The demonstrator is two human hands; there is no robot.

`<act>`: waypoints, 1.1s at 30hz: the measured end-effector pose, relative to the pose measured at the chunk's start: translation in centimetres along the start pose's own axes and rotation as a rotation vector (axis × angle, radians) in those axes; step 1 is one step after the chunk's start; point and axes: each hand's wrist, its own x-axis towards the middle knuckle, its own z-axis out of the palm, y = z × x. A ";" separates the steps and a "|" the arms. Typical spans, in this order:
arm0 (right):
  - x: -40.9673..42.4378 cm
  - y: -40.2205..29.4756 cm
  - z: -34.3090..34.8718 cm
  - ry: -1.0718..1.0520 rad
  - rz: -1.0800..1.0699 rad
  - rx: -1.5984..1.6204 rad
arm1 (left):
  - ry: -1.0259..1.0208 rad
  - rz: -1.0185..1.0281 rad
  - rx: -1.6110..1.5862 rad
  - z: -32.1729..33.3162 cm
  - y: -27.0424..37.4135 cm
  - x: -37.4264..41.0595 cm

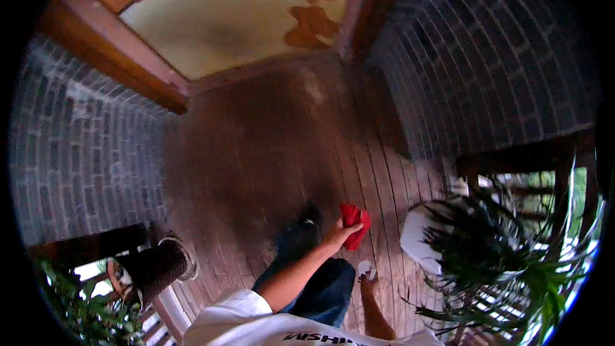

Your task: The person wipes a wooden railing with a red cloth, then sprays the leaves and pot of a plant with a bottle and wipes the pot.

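My left hand reaches forward over the knees and grips a bunched red cloth, with the thumb on top and folds showing on both sides. Lower and to the right, my right hand holds a small white object, too small to identify; its fingers are partly in shadow. The hands are apart, both above the wooden plank floor. Blue jeans and a dark shoe show beside the left forearm.
Dark brick walls stand on both sides. Ahead is a wood-framed pale panel with orange-brown shapes. A spiky plant in a white planter stands right. At lower left are a dark ribbed cylindrical container and leafy plants.
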 end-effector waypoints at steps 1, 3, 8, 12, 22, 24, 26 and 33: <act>-0.6 -3.0 -0.9 -0.065 -0.136 -0.170 | 0.079 0.005 -0.001 -0.4 -0.7 -1.3; -4.5 -12.9 -0.4 -0.208 -0.145 0.051 | 0.431 0.148 -0.025 -1.4 -5.3 -4.0; -11.5 -26.7 0.1 -0.285 -0.458 0.309 | 0.458 0.091 0.797 -2.6 -5.6 -16.5; -16.7 -31.9 -0.4 -0.515 -0.458 0.213 | 0.601 0.177 0.864 -2.8 -4.7 -28.6; -39.3 -34.6 -0.5 -0.816 -0.681 -0.324 | 1.018 0.321 0.841 -5.3 0.3 -58.1; -41.6 -32.8 0.5 -0.865 -0.862 -0.608 | 1.089 0.362 0.715 -5.8 0.7 -62.0; -45.0 -30.2 1.7 -0.950 -1.171 -0.682 | 1.088 0.250 0.622 -6.4 1.5 -67.5; -63.1 -26.1 8.9 -1.224 -1.220 -1.294 | 0.876 0.363 0.596 -15.1 -3.0 -82.9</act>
